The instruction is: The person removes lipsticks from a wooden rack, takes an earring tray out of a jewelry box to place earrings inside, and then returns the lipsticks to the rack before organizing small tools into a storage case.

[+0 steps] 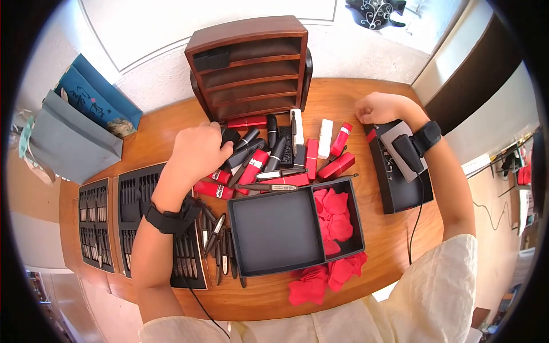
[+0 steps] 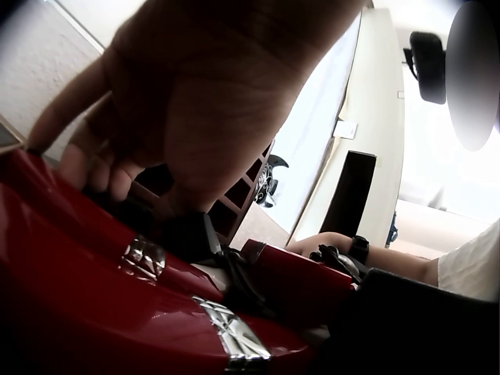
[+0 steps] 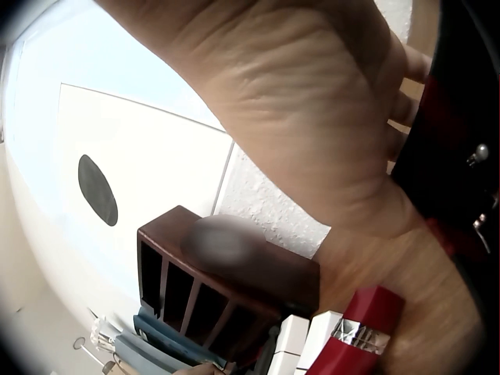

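At the left of a pile of red, black and white tubes, my left hand pinches a black tube between thumb and fingers. The left wrist view shows the thumb of the left hand against a black piece, above red tubes with silver bands; the fingertips are partly hidden. My right hand rests on the table at the far end of an open black box, fingers loosely curled. In the right wrist view, the fingers of the right hand lie beside the box's edge, holding nothing visible.
A brown wooden shelf stands behind the pile. In front lies a divided black box with red petals in its right part. Trays of dark slim tools and loose ones lie left; paper bags stand back left.
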`<state>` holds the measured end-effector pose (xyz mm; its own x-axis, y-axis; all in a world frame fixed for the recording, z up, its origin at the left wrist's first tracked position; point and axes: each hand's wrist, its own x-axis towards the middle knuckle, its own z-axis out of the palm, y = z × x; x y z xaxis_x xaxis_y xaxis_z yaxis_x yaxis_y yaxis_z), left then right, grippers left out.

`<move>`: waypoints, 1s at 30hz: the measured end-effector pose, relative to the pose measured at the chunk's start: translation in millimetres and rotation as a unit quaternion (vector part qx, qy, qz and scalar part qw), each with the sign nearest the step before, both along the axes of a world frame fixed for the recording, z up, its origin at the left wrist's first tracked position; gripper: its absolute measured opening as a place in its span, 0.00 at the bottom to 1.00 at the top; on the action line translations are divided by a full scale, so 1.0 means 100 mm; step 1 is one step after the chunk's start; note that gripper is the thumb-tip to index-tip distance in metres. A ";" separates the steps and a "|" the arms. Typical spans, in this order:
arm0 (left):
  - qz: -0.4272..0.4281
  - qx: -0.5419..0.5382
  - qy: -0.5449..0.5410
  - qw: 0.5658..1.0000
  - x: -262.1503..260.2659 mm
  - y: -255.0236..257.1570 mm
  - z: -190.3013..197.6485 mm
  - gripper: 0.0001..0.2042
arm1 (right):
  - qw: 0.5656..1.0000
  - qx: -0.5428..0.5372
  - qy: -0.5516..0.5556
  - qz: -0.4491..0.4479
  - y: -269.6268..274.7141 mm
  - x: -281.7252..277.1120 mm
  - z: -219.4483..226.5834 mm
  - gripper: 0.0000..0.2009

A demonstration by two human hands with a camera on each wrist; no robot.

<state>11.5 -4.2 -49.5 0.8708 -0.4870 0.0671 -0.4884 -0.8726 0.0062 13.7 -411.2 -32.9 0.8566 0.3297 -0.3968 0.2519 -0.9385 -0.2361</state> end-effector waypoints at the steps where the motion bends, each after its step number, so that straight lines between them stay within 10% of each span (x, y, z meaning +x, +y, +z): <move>1: -0.003 -0.001 0.001 1.000 0.00 0.01 0.00 0.16 | 1.000 0.001 -0.001 0.001 0.05 0.02 0.03 0.09; 9: -0.007 -0.012 0.009 1.000 -0.01 0.01 0.04 0.19 | 0.964 0.037 -0.261 -0.014 1.10 -0.06 0.56 0.08; 16: 0.024 -0.029 0.086 0.996 0.03 0.06 0.21 0.19 | 0.966 0.164 -0.198 0.034 1.49 -0.07 0.54 0.14; 30: -0.002 -0.307 0.361 0.881 0.47 0.49 0.16 0.17 | 0.971 0.045 -0.231 -0.033 1.39 -0.25 0.23 0.14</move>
<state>58.1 44.7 -33.1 0.7931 -0.5549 -0.2511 -0.1673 -0.5949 0.7862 -11.4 -272.6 -9.7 0.9570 0.2832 0.0633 0.2901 -0.9373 -0.1930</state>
